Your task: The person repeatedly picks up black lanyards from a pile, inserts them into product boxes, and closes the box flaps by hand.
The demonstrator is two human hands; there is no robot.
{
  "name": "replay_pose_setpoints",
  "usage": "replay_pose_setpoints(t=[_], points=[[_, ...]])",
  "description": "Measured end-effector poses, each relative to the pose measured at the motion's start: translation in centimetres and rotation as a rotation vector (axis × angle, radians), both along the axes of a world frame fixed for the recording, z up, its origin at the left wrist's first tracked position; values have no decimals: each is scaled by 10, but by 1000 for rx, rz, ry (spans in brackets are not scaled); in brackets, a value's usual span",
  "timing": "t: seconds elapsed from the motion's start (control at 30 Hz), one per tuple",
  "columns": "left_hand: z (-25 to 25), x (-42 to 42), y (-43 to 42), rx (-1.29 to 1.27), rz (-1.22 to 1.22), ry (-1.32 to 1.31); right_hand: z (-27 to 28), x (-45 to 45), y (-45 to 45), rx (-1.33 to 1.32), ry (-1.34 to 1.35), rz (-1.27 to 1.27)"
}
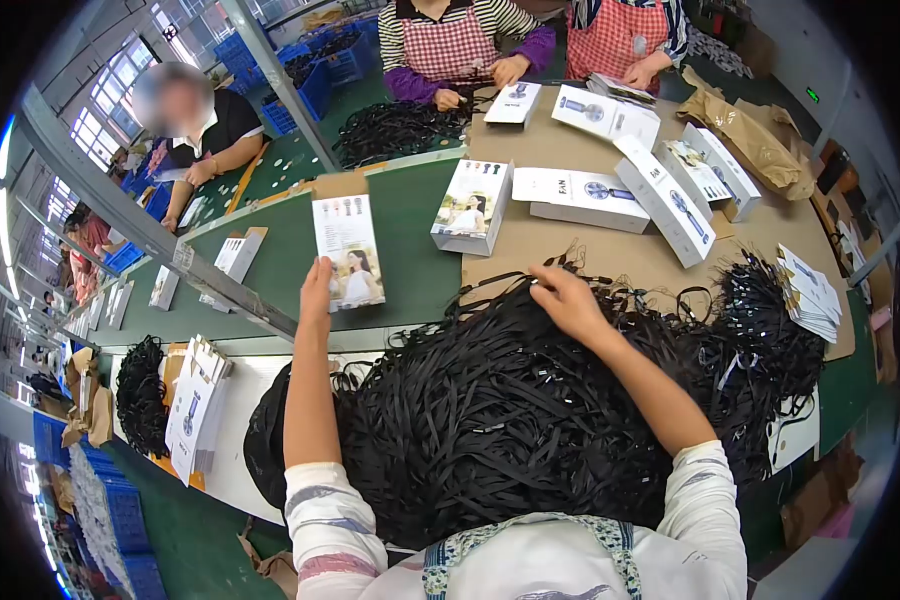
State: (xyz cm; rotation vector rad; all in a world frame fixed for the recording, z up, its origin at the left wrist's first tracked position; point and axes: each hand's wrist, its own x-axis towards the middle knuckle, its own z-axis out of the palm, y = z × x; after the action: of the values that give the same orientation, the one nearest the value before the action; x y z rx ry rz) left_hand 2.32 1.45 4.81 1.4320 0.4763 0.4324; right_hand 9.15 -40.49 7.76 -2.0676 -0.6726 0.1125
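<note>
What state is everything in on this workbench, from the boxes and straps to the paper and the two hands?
Box by left hand: end flap open.
Left hand: touching that box's edge.
Right hand: at the strap heap's far edge; grip unclear.
Black straps: loosely heaped, tangled.
Fan boxes: lying jumbled, some overlapping.
Brown paper: crumpled.
Blue crate: filled, contents unclear.

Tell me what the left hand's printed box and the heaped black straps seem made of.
Printed box: likely paperboard, smooth white outside, bare brown on the flap.
Black straps: flat, limp and faintly shiny, so probably synthetic webbing; weave too fine to confirm.
</note>
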Motion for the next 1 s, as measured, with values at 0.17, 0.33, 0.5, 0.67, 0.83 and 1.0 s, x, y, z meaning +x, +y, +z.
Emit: replay_pose_setpoints(t=[0.17,0.33,0.5,0.67,0.83,1.0], points=[[6,-2,-3,1584,253,105,-17,-10,0,-90,-256,33],[20,1,-67,1199,-140,38,-23,-9,-3,-149,-289,56],[42,-30,-165,1274,-430,-39,-26,-7,-3,-145,-295,57],[43,-34,-176,1249,-522,14,-22,-7,-5,-95,-289,38],[62,-29,-175,1180,-420,15,-8,0,-1,24,-306,-28],[72,-40,-188,1263,-474,71,-1,-8,2,64,-235,16]])
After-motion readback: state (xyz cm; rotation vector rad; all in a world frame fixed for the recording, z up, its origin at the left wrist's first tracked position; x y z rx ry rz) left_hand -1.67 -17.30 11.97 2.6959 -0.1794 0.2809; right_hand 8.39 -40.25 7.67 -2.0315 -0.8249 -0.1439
